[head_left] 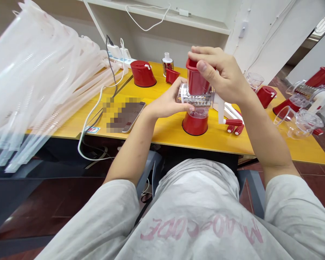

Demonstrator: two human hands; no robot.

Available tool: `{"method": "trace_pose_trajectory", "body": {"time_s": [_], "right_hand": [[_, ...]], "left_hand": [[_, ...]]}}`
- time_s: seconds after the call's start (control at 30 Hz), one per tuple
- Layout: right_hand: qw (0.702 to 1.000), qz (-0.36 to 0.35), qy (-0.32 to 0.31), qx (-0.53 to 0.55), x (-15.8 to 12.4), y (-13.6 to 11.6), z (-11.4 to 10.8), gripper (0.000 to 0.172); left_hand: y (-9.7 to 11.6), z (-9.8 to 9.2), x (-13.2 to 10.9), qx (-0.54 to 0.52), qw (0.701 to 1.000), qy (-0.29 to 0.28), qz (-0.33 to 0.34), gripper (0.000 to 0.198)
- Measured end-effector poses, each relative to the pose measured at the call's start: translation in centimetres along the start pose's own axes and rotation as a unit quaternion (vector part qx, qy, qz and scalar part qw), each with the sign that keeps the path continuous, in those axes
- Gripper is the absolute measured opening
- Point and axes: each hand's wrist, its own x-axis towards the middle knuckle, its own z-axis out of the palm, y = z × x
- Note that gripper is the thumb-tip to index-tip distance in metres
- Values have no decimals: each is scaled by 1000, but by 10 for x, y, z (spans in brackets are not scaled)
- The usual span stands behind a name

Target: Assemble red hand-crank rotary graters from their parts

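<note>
A red, white and clear rotary grater (196, 99) stands upright on the table before me. My left hand (168, 103) wraps round the left side of its clear body, thumb across the front. Over the red hopper (197, 81) at the top lies my right hand (224, 72), its thumb on the near side and its fingers reaching across the rim. A metal drum with holes shows inside the clear body. The red base (195, 123) rests on the tabletop. On the right side hangs a white crank (221, 110) with a red handle.
Clear plastic bags (48, 72) are heaped at the left. A phone (127, 117) and cables lie nearby. A red base (143, 73), a red hopper (172, 76) and a drum (167, 64) stand behind. Loose cranks (235, 117) and another grater (304, 90) are at the right.
</note>
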Motion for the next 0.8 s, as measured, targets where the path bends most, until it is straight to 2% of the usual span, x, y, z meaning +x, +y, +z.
{"method": "trace_pose_trajectory", "body": {"time_s": [0.2,0.4,0.47,0.57,0.67,0.8], "right_hand": [[1000,15,-14,14,-5,11,3,81],[998,-30,-57,-28,-12,6,0,75],[998,-7,-58,-31,-17,0,-2,86],[997,65,-41,10,-24,-4,-5,115],[991,111,-52,60,-24,-4,-5,140],[984,142,-70,82,-18,-2,0,159]], "left_hand": [[7,3,-2,17,1000,3,-5,124],[5,3,-1,23,1000,13,2,121],[3,2,-1,28,999,13,10,121],[0,0,-2,16,1000,9,26,126],[-2,0,-1,3,1000,11,25,133],[-4,-1,2,1,999,23,28,137]]}}
